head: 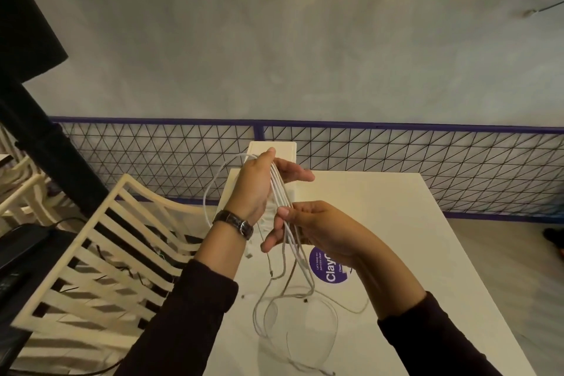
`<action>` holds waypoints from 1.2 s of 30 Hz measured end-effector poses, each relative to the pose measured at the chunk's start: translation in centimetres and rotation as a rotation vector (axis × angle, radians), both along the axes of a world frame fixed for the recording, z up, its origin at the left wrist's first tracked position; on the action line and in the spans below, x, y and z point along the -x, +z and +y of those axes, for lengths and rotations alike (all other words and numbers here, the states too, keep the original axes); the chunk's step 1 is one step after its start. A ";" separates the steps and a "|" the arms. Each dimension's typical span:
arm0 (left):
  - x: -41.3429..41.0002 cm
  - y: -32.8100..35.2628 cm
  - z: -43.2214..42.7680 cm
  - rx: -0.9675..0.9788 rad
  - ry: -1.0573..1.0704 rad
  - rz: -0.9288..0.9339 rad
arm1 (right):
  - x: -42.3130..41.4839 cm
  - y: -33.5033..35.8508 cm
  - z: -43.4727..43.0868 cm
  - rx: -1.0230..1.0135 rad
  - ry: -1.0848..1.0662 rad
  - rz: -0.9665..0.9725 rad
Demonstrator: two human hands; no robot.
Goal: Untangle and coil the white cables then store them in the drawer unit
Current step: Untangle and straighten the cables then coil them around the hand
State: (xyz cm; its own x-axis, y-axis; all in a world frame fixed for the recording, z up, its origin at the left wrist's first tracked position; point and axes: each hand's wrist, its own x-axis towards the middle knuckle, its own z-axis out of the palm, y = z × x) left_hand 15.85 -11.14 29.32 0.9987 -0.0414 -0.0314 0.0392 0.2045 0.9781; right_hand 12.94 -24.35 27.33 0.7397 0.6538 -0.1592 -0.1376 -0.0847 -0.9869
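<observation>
Both arms wear long dark sleeves, near black with a faint brown cast in the dim light. The left sleeve [186,311] and right sleeve [433,336] are of plain soft cloth, with cuffs ending partway up the forearms. On the left wrist is a wristwatch [235,224] with a dark glossy strap, grained like leather, and a silver metal buckle turned toward the camera, the dial hidden; left hand [254,189] and right hand [314,232] are bare.
</observation>
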 end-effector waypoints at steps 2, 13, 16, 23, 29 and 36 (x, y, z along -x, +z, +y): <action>-0.3 0.1 0.1 -0.031 0.011 -0.001 | 0.2 -0.3 -0.4 -0.009 0.008 0.023; -3.3 0.0 -0.4 0.008 0.060 0.105 | 0.3 0.4 -3.2 0.039 0.014 0.068; -4.2 0.2 -1.0 0.015 0.072 0.106 | 0.0 0.3 -3.9 0.021 -0.022 0.098; -5.0 2.6 -2.4 0.089 0.041 -0.015 | 1.1 2.5 -4.3 0.454 -0.393 -0.568; -5.5 3.8 -3.4 0.010 0.027 -0.055 | -1.4 0.7 -7.3 -0.280 -0.050 0.116; -5.7 2.8 -3.3 0.053 0.029 0.012 | -1.8 -1.1 -7.4 -0.171 -0.042 0.040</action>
State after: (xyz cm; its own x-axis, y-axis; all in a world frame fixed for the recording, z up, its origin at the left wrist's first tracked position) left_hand 21.55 -14.48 32.10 0.9990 -0.0143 -0.0418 0.0441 0.2568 0.9655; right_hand 14.76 -31.71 26.28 0.7620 0.6427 -0.0786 -0.1772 0.0902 -0.9800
